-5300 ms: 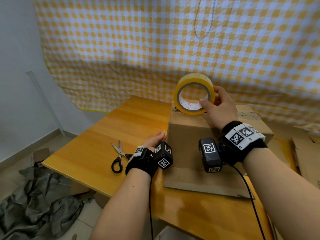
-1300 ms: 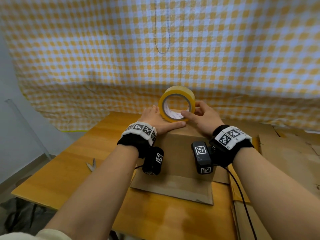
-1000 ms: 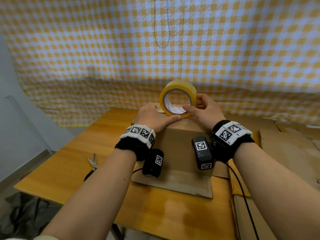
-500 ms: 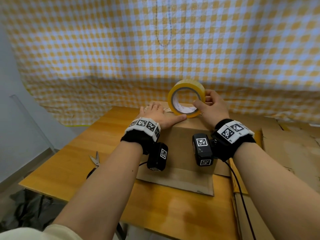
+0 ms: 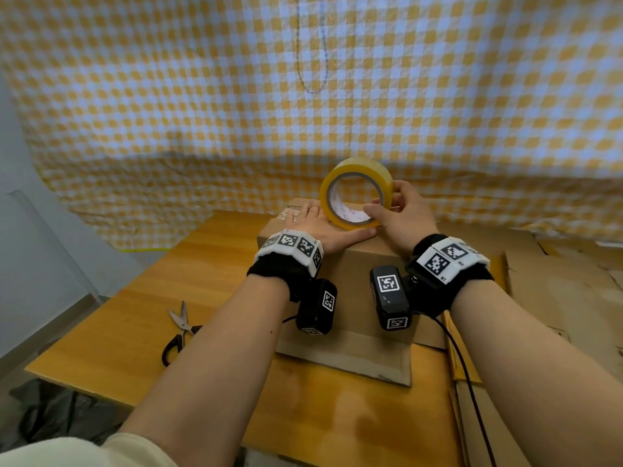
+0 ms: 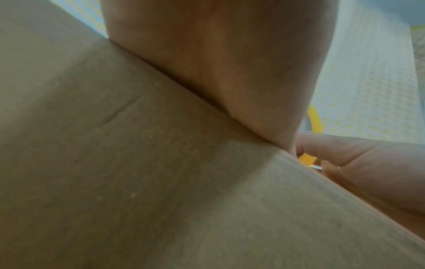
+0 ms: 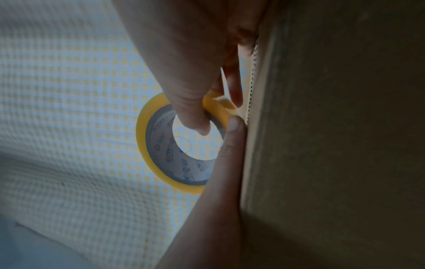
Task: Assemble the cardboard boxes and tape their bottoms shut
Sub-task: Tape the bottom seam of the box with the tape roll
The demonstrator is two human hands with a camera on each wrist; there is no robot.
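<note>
A brown cardboard box (image 5: 350, 274) stands on the wooden table (image 5: 135, 315) with its closed flaps facing up. My left hand (image 5: 320, 225) lies flat on the box top, fingers straight, thumb stretched along the near edge under the tape. A yellow tape roll (image 5: 357, 165) stands on edge on the box top. My right hand (image 5: 399, 212) grips the roll, thumb inside the core and fingers over the outer band. In the right wrist view the tape roll (image 7: 161, 154) is pinched right beside the box (image 7: 322, 145). The left wrist view shows mostly the box (image 6: 161, 172).
Scissors (image 5: 178, 328) lie on the table left of the box. One box flap (image 5: 347, 355) lies flat toward me. Flattened cardboard sheets (image 5: 556, 298) are stacked at the right. A yellow checked cloth (image 5: 303, 96) hangs behind. Dark fabric (image 5: 50, 416) lies on the floor at left.
My left hand moved from the box's side up onto its top and stays pressed flat there. In the last second the right hand shifted the tape roll slightly right along the top.
</note>
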